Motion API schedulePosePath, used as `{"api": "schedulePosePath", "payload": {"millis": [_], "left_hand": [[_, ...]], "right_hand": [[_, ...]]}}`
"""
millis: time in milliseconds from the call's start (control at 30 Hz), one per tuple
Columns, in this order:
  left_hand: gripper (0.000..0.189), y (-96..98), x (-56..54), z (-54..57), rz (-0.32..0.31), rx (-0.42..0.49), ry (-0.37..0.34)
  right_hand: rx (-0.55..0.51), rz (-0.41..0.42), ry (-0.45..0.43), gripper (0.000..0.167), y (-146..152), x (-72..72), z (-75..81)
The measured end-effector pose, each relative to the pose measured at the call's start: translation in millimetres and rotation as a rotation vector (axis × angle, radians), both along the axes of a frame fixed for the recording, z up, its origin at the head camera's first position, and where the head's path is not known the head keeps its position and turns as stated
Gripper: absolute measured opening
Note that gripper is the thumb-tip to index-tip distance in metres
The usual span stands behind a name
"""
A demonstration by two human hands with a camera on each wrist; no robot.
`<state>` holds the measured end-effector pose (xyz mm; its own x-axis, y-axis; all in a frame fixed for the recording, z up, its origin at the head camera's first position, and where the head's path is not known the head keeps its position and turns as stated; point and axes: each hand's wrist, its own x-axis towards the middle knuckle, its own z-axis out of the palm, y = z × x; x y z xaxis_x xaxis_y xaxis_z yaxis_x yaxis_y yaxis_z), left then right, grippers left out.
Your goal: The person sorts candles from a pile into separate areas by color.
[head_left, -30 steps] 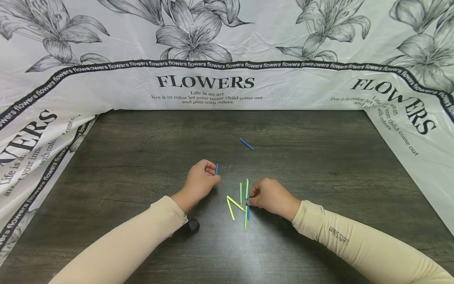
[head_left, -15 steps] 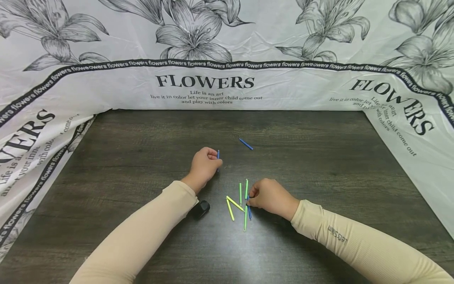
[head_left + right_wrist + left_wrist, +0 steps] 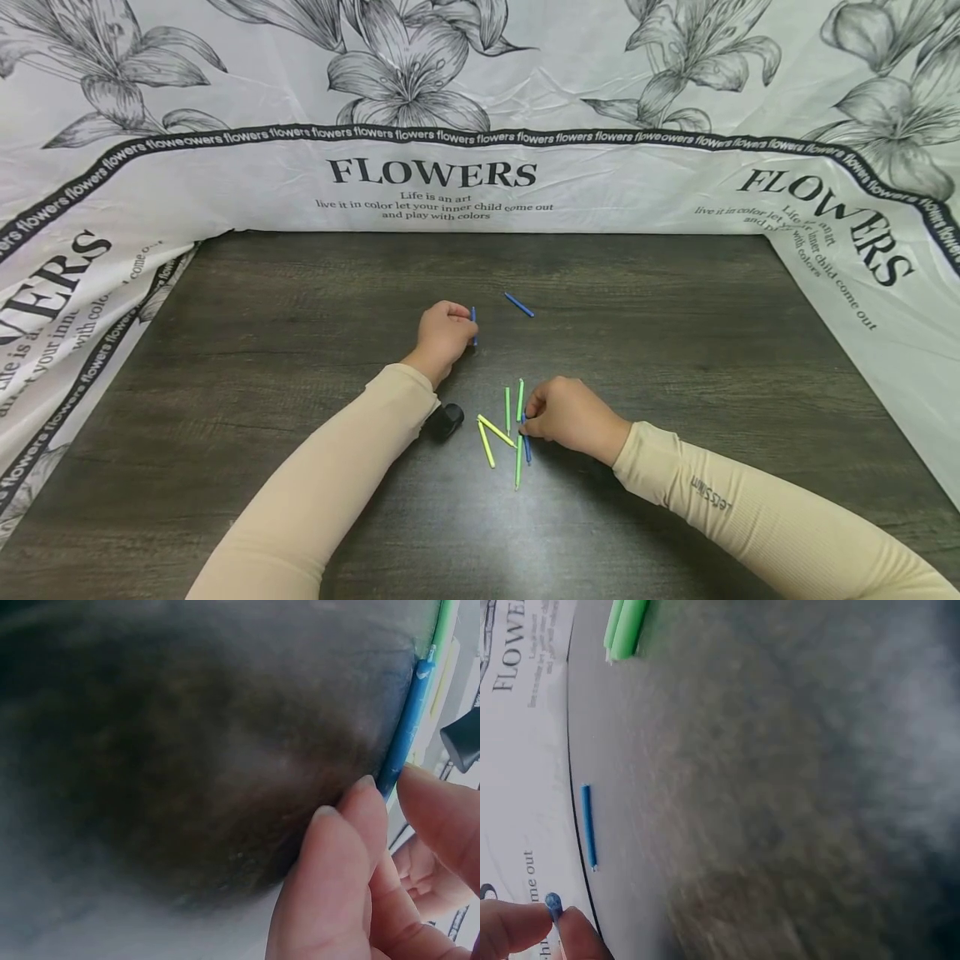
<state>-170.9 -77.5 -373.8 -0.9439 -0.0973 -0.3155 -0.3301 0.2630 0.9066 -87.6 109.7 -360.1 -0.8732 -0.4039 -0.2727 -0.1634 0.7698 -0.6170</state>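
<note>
My left hand (image 3: 442,340) pinches a thin blue candle (image 3: 553,903) between thumb and fingertips, and holds it upright near the middle of the table. Beyond it and to its right lies another blue candle (image 3: 519,305), slanted on the wood. My right hand (image 3: 573,418) grips a third blue candle (image 3: 409,724) between thumb and fingers, beside the green ones. Three green candles, such as the left one (image 3: 507,408) and the lower one (image 3: 518,467), lie lengthwise next to that hand. Two yellow candles, a slanted one (image 3: 497,431) and a steeper one (image 3: 487,444), meet at their far ends.
The dark wooden table (image 3: 675,317) is bordered at the back and sides by a white flower-printed cloth (image 3: 600,192). A black cylindrical device (image 3: 448,419) sits at my left wrist, low over the table left of the yellow candles.
My left hand has moved forward and slightly right with its blue candle, towards the loose blue one. My right hand has stayed in place, its candle tilting slightly.
</note>
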Motion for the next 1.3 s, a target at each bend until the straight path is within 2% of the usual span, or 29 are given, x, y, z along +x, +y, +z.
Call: {"api": "schedulePosePath", "payload": {"millis": [300, 600, 1000, 1300], "left_hand": [[0.029, 5.2, -13.3, -2.8, 0.042, 0.052, -0.005], [0.029, 16.1, -25.4, -5.2, 0.042, 0.06, -0.044], [0.03, 26.7, -35.1, -5.4, 0.063, 0.129, -0.059], [0.032, 36.3, -41.7, -8.0, 0.063, 0.172, -0.032]], "right_hand": [[0.001, 0.0, -0.012, 0.014, -2, -1.5, 0.2], [-0.017, 0.007, -0.002, 0.014, 0, -2.0, -1.3], [-0.028, 0.01, -0.004, 0.013, 1, -1.3, 1.1], [-0.031, 0.011, -0.013, 0.013, 1, -0.8, 1.4]]}}
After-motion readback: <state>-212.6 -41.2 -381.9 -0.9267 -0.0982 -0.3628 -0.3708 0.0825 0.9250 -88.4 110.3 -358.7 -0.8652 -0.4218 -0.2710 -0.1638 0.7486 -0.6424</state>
